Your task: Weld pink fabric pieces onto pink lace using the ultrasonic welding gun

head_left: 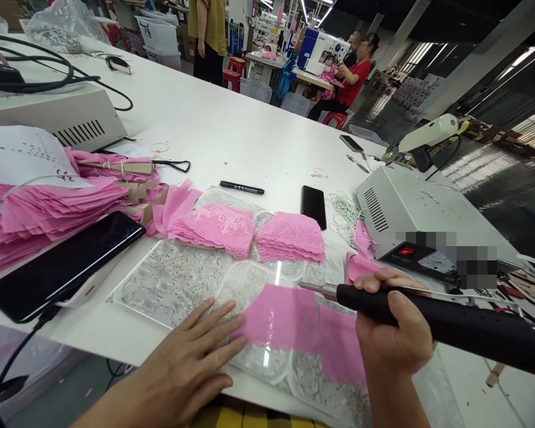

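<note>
A black-handled tool is gripped in the right hand, fingers curled closely around its barrel. Its metal tip is pointed leftward at the upper edge of a flat pink fabric piece; whether the fabric is touched cannot be told. The left hand is laid palm down, fingers spread and nothing grasped, with its fingertips placed at the left edge of that same piece. A second pink piece is set just to the right, partly hidden by the right wrist.

Both pieces are placed within a clear, rounded-outline template on a white table. Beyond them, two stacks of pink lace, a left stack and a right stack, are arranged side by side. A black marker and a small black phone are seen behind the stacks. At the left, bundled pink fabric is topped by a paper sheet, with a large phone in front. A grey box is positioned at the right.
</note>
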Action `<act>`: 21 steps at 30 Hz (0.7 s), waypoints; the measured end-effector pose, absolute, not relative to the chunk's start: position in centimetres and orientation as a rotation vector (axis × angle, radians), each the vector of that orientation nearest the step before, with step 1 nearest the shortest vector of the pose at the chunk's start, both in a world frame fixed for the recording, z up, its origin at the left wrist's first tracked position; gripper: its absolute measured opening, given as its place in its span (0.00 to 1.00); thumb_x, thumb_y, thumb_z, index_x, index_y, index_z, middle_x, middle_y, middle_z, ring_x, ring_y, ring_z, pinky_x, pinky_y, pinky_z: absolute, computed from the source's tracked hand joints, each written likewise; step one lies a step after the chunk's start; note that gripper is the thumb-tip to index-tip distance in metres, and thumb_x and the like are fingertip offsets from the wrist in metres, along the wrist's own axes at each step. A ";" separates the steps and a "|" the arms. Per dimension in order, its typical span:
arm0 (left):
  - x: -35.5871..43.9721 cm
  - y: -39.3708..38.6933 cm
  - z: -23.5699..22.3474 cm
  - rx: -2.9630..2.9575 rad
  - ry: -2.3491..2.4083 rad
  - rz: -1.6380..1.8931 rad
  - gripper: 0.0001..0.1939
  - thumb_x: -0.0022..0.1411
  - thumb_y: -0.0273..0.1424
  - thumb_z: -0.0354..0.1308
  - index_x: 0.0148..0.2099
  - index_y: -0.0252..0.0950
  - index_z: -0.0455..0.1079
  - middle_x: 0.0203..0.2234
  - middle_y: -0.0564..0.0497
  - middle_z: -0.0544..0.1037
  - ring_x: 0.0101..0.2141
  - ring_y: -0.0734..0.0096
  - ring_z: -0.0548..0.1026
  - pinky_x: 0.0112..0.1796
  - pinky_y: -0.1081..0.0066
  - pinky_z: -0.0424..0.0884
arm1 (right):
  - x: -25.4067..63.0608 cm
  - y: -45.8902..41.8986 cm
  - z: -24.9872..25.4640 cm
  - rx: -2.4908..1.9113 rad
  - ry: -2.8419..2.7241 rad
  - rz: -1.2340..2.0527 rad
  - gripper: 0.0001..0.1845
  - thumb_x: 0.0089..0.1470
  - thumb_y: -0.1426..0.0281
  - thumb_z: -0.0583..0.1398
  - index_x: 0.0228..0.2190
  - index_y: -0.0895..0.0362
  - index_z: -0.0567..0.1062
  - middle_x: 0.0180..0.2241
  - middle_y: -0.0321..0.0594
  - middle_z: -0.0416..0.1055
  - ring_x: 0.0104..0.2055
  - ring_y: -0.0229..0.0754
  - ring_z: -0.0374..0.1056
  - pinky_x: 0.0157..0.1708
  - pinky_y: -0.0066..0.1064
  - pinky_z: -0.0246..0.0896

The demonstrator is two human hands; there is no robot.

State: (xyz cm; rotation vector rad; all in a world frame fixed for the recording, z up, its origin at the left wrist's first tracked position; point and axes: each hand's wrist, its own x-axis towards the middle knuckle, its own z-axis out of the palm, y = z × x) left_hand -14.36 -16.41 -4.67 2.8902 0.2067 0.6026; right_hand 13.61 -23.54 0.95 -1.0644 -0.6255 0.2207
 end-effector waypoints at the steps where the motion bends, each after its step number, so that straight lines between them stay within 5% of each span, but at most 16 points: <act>1: -14.4 -16.4 -4.7 2.891 0.211 0.603 0.24 0.66 0.29 0.54 0.63 0.35 0.61 0.62 0.46 0.63 0.65 0.54 0.52 0.64 0.49 0.48 | 13.8 -23.7 1.0 -1.072 -0.616 0.212 0.03 0.42 0.73 0.58 0.25 0.57 0.72 0.28 0.34 0.67 0.25 0.34 0.63 0.30 0.35 0.63; 21: -14.5 -16.2 -5.1 2.946 0.215 0.632 0.27 0.65 0.27 0.54 0.65 0.38 0.59 0.62 0.49 0.63 0.64 0.54 0.55 0.63 0.50 0.52 | 14.7 -24.6 1.3 -1.088 -0.605 0.177 0.04 0.42 0.72 0.59 0.26 0.57 0.72 0.29 0.35 0.67 0.25 0.35 0.64 0.30 0.36 0.64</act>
